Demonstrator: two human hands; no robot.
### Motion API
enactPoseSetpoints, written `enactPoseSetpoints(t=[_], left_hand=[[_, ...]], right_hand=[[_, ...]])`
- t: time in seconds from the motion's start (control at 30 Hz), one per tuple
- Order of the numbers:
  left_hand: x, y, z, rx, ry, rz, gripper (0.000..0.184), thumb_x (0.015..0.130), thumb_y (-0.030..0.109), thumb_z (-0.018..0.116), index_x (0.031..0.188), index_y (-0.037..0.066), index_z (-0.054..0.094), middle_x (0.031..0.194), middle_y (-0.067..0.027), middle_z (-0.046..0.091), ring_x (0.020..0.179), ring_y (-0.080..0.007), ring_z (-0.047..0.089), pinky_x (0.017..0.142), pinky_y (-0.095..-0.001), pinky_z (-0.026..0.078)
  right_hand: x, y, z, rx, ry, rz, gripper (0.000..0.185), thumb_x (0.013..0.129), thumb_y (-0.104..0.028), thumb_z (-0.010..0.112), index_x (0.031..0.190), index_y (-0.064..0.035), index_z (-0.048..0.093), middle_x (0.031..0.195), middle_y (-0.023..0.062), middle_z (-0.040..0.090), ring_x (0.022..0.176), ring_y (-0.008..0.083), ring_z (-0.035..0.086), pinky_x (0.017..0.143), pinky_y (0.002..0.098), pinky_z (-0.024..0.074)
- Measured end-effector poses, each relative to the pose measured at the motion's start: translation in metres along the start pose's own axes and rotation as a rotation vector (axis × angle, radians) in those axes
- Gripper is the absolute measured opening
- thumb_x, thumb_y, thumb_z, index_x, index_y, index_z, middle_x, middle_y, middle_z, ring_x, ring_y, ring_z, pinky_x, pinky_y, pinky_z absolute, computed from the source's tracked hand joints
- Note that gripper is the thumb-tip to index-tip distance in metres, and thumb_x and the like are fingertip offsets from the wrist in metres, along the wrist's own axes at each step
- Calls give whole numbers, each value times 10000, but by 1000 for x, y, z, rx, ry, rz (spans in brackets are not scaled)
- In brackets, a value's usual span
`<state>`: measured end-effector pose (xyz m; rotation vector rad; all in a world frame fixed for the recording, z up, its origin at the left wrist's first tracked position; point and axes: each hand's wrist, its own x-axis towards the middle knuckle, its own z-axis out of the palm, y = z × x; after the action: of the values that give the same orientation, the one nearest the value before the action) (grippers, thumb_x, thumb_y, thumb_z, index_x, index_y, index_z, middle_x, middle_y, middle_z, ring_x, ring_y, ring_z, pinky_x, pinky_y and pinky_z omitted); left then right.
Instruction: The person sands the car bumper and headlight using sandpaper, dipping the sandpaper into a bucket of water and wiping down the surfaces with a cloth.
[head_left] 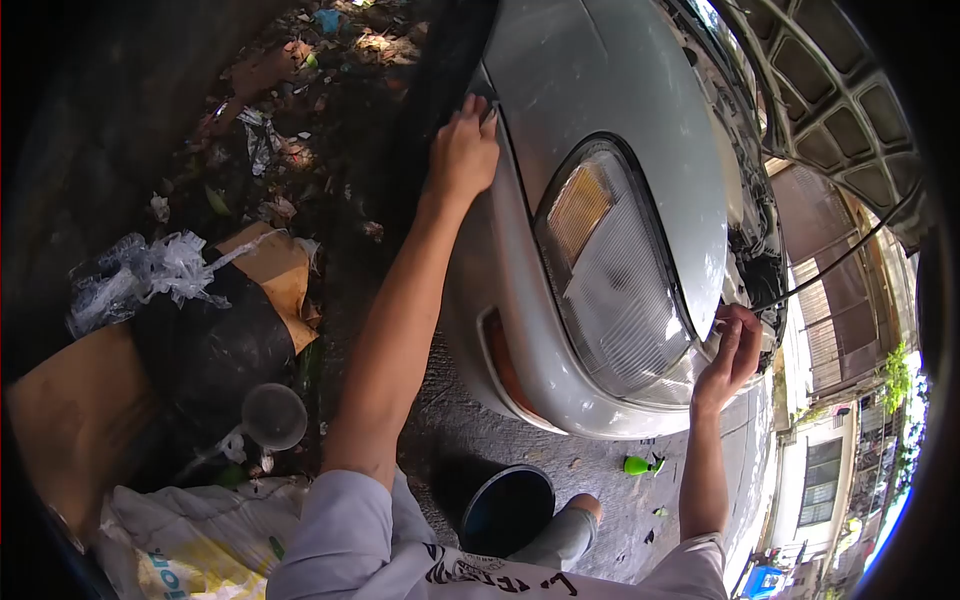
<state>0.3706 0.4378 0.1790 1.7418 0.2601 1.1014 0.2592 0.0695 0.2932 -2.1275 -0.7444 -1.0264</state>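
A silver car front fills the middle, with its headlight and amber-and-clear lens facing me. My left hand is stretched forward to the end of the bumper by the wheel arch, its fingers curled over the edge there. At the headlight's inner corner, near the front edge of the engine bay, my right hand has its fingers bent and pressed together. What lies between those fingers is hidden. Above the headlight curves the silver fender.
The raised hood is propped by a thin rod. Below me stand a dark bucket and a green spray bottle. At left are a black bag, cardboard, a white sack and leaf litter.
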Motion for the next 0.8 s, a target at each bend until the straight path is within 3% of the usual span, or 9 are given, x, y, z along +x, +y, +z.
enactPoseSetpoints(t=[0.1, 0.23, 0.3, 0.4, 0.5, 0.63, 0.67, 0.73, 0.8], left_hand=[[-93, 27, -14, 166, 44, 121, 367, 963, 126, 506, 1294, -26, 553, 1343, -238, 532, 1187, -443, 529, 1007, -455, 442], [12, 9, 18, -20, 80, -44, 415, 985, 241, 459, 1298, -13, 559, 1349, -219, 535, 1186, -448, 527, 1014, -462, 436], [55, 8, 8, -60, -112, -243, 454, 1007, 297, 400, 1309, -10, 544, 1308, -224, 563, 1186, -424, 533, 1012, -458, 438], [-19, 5, 11, -100, 38, -34, 428, 988, 211, 448, 1324, -42, 530, 1412, -226, 477, 1237, -410, 512, 1020, -445, 447], [-105, 17, -5, -75, 35, -13, 412, 983, 149, 504, 1385, 58, 512, 1425, -167, 487, 1288, -363, 491, 1076, -389, 403], [19, -24, 24, -173, 56, -17, 444, 1007, 268, 433, 1385, 44, 493, 1391, -221, 501, 1265, -405, 488, 1044, -461, 421], [19, -22, 18, -180, 59, -25, 444, 1007, 268, 433, 1385, 44, 493, 1391, -221, 501, 1265, -405, 488, 1044, -461, 421], [21, -6, -4, -189, -149, -378, 460, 1022, 304, 389, 1387, 40, 482, 1357, -211, 537, 1246, -400, 506, 1013, -461, 430], [-58, -42, 12, -243, 27, -206, 440, 1032, 248, 381, 1412, 42, 464, 1421, -187, 493, 1285, -380, 485, 1050, -416, 410]], right_hand=[[2, -7, 5, 79, 34, 60, 266, 1022, -205, 459, 1129, 25, 539, 916, 120, 635, 883, 184, 597, 822, 305, 458], [-1, -2, 3, 40, 35, -22, 262, 1025, -203, 452, 1142, 18, 529, 885, 107, 627, 840, 173, 584, 794, 305, 447], [-1, -1, 4, 32, 48, -12, 257, 1023, -201, 453, 1130, 16, 538, 878, 103, 627, 832, 169, 581, 813, 307, 435], [-3, -3, 3, 37, 58, 4, 252, 1022, -197, 456, 1126, 16, 541, 870, 96, 630, 822, 165, 583, 810, 304, 435], [-3, 1, 3, 29, 47, -4, 247, 1027, -193, 446, 1114, 16, 543, 857, 88, 626, 792, 152, 578, 773, 291, 436], [-3, 0, 4, 11, 40, -25, 241, 1030, -184, 439, 1112, 15, 547, 843, 81, 613, 787, 147, 576, 755, 282, 433], [-3, 1, 2, 15, 52, -34, 240, 1031, -183, 438, 1110, 13, 551, 840, 80, 609, 787, 147, 576, 751, 280, 433], [-4, 2, -1, -11, 59, -37, 239, 1030, -185, 441, 1105, 11, 556, 838, 81, 613, 784, 147, 577, 750, 281, 433], [-3, 1, 3, -6, 73, -38, 236, 1025, -189, 454, 1096, 5, 566, 828, 83, 629, 772, 148, 577, 741, 288, 436]])
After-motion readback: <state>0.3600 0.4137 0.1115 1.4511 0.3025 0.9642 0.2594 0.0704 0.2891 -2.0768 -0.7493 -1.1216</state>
